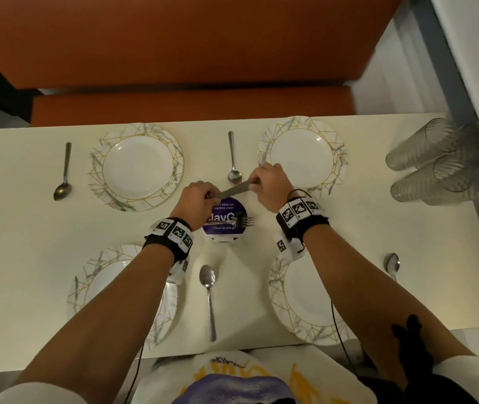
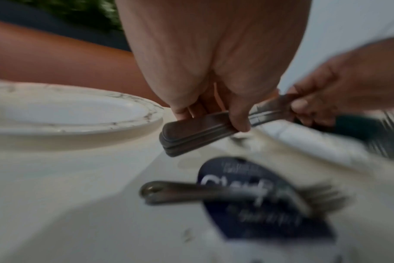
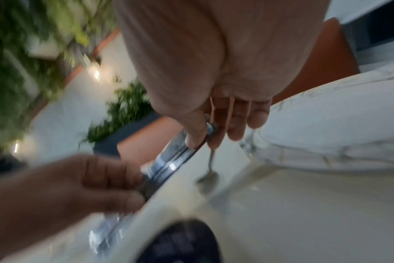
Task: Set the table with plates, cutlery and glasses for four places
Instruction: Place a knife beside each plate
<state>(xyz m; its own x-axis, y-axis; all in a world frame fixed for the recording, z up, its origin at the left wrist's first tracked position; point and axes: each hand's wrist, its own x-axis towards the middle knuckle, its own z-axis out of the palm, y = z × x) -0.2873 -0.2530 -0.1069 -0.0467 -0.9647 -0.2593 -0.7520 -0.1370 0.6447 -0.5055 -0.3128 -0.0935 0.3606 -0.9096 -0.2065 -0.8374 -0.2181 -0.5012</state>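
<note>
Both hands hold one bundle of flat steel knives [image 1: 234,190] level above the table's middle. My left hand [image 1: 200,196] grips the stacked handle ends [image 2: 191,137], and my right hand [image 1: 267,179] pinches the blade ends [image 3: 178,156] between thumb and fingers. Below the bundle, forks [image 1: 241,221] lie on a round purple sticker [image 1: 223,211]. Four marble-rimmed plates are laid out: far left [image 1: 136,167], far right [image 1: 302,153], near left [image 1: 107,275] and near right [image 1: 305,301]. A spoon lies beside each plate, such as the far middle one [image 1: 233,161].
Several clear ribbed glasses [image 1: 442,161] stand grouped at the table's far right end. An orange bench [image 1: 191,103] runs along the far edge of the cream table [image 1: 14,228]. Bare tabletop shows at the left end and between the plates.
</note>
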